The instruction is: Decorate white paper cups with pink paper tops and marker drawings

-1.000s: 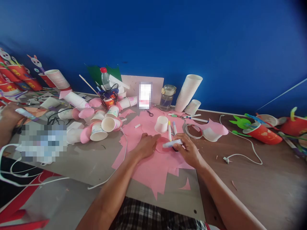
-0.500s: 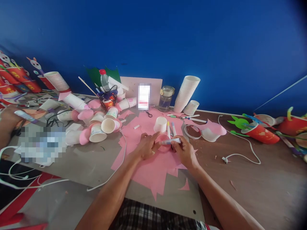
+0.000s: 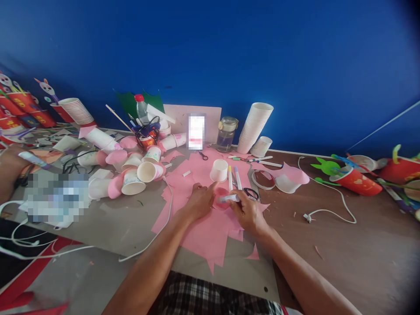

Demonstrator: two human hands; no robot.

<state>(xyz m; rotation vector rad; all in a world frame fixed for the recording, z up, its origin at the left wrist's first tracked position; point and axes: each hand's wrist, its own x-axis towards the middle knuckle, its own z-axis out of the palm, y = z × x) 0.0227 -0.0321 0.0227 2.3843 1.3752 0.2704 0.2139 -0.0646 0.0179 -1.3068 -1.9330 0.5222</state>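
Observation:
My left hand (image 3: 198, 202) presses flat on a small pink paper circle (image 3: 221, 196) that lies on a larger pink paper sheet (image 3: 210, 227). My right hand (image 3: 247, 212) grips a white marker (image 3: 229, 198) and holds its tip against the circle. A white paper cup (image 3: 219, 170) stands just beyond my fingers. Two markers (image 3: 233, 177) lie beside the cup, and black-handled scissors (image 3: 251, 193) rest just past my right hand.
A tall stack of white cups (image 3: 254, 127), a glass jar (image 3: 227, 133) and a plastic bottle (image 3: 141, 108) stand near the blue wall. Pink-trimmed cups (image 3: 138, 171) are piled at left. A white cable (image 3: 331, 203) and red cup crafts (image 3: 357, 181) lie at right. Another person's arm (image 3: 8, 168) is at far left.
My right hand has slid left and nearer with the marker, uncovering the scissors. My left hand's fingers shifted slightly on the pink circle.

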